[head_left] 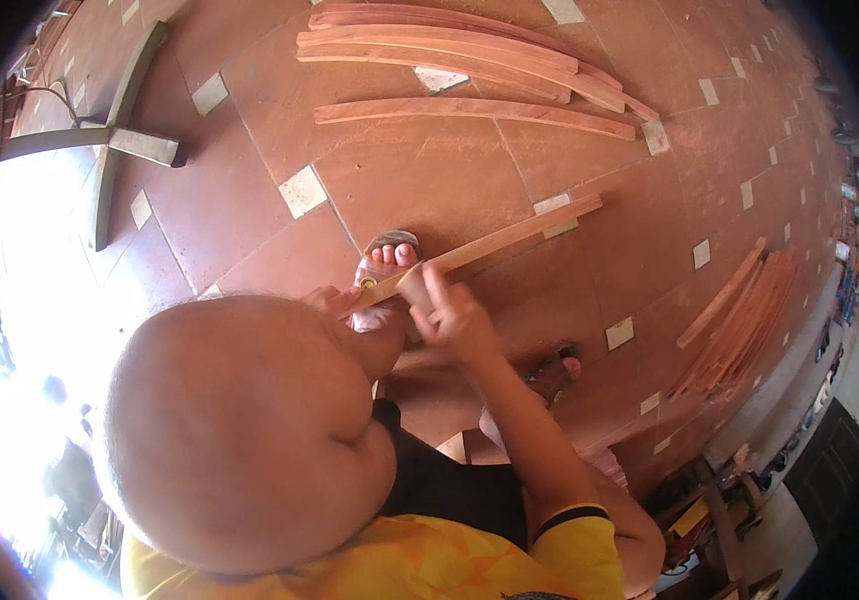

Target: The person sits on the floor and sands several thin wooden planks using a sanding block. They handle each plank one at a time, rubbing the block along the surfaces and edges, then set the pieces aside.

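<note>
A long, narrow wooden strip (509, 236) slants from lower left to upper right in front of me. My left hand (327, 299) is closed around its near left end, partly hidden behind a large rounded patch of skin close to the camera. Over the strip, my right hand (454, 318) pinches a small tan piece (413, 287) that looks like folded sandpaper and lies against the wood. Motion blurs it a little. Under the strip's near part is my foot in a sandal (392, 240).
Several curved wooden strips (469, 108) lie on the tiled floor (419, 180) ahead. A bundle of strips (739, 320) lies at the right. A stand with crossed legs (144, 146) is at the far left. Tools and wood pieces (714, 520) sit at the lower right.
</note>
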The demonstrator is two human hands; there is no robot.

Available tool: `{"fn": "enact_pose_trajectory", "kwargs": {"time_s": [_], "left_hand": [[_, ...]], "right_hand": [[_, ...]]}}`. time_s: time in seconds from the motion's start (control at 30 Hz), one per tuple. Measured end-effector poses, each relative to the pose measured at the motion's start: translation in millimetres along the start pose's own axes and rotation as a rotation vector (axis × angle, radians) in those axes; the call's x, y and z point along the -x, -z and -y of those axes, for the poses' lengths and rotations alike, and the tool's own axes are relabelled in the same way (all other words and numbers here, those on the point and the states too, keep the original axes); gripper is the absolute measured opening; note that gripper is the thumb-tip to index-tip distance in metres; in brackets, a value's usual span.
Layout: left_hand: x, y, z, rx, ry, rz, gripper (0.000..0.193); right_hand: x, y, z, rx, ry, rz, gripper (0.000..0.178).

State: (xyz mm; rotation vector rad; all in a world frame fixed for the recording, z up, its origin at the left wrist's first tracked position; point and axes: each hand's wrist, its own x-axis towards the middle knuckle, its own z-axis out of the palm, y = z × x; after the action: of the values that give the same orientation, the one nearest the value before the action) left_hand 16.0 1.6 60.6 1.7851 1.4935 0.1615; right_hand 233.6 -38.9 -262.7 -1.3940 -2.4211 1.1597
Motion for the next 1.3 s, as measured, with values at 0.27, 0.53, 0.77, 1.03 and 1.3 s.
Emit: {"fn": "enact_pose_trajectory", "kwargs": {"time_s": [0.27, 0.53, 0.77, 1.03, 1.3], "left_hand": [[-7, 1, -1, -0.008, -0.015, -0.002, 0.027], [-13, -6, 0, 0.011, -0.038, 0.012, 0.028], [-11, 3, -1, 0.023, -0.03, 0.065, 0.029], [-14, 0, -4, 0.009, -0.031, 0.026, 0.03], [-13, -3, -6, -0.002, -0.031, 0.004, 0.031]], "right_hand": [[-47, 45, -72, 0.016, -0.1, -0.526, 0.053], [-45, 73, -78, -0.09, -0.393, -0.402, 0.059], [-2, 11, -6, 0.042, -0.04, 0.153, 0.057], [-37, 50, -53, -0.065, -0.052, -0.418, 0.042], [-47, 78, -89, -0.113, -0.491, -0.545, 0.06]]}}
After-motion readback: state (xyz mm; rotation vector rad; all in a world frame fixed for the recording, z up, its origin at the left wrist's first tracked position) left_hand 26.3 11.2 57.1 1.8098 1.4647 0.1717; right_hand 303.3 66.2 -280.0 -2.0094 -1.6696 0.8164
